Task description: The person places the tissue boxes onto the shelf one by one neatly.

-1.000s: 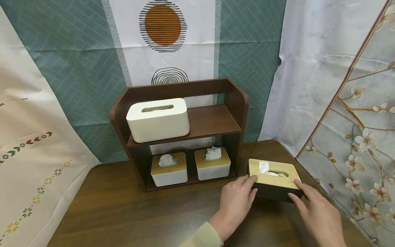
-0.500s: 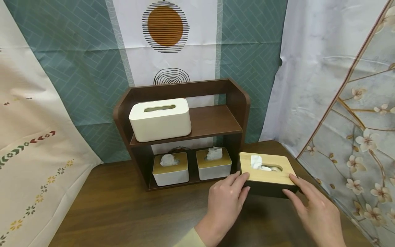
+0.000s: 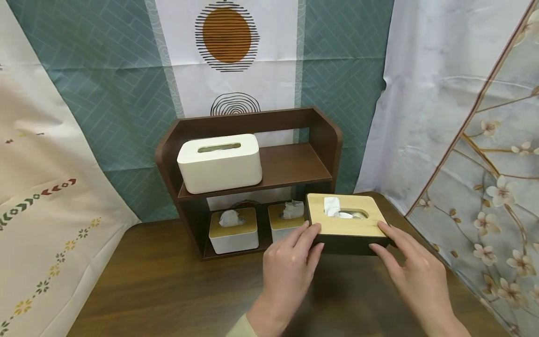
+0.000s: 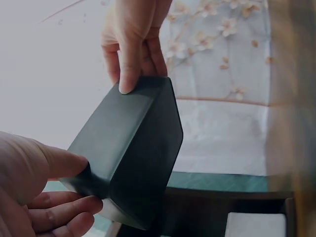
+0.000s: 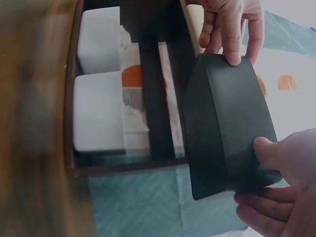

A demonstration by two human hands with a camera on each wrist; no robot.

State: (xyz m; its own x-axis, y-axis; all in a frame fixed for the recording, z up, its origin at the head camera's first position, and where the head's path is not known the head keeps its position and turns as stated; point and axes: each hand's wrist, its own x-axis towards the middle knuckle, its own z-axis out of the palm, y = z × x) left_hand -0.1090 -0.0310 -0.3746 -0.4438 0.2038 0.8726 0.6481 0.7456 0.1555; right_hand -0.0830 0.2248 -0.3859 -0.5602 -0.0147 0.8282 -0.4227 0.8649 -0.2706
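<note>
A black tissue box (image 3: 345, 220) with a light wooden lid and a white tissue in its slot is held up between both hands, in front of the shelf's right side. My left hand (image 3: 290, 267) grips its left end, and my right hand (image 3: 414, 271) grips its right end. Both wrist views show the dark box (image 4: 133, 133) from below, thumb on one face and fingers on another at each end. Behind it, a white tissue box with a wooden lid (image 3: 278, 222) is partly hidden.
A brown two-tier shelf (image 3: 294, 161) stands on the wooden table (image 3: 168, 290). On its upper tier, at the left, is a large cream tissue box (image 3: 219, 168). Another white wooden-lidded tissue box (image 3: 233, 231) sits lower left. Patterned cloths (image 3: 345, 84) hang behind and at both sides.
Both hands have raised the black tissue box from near the table and moved it leftward toward the shelf. It now overlaps the lower right white box in the head view.
</note>
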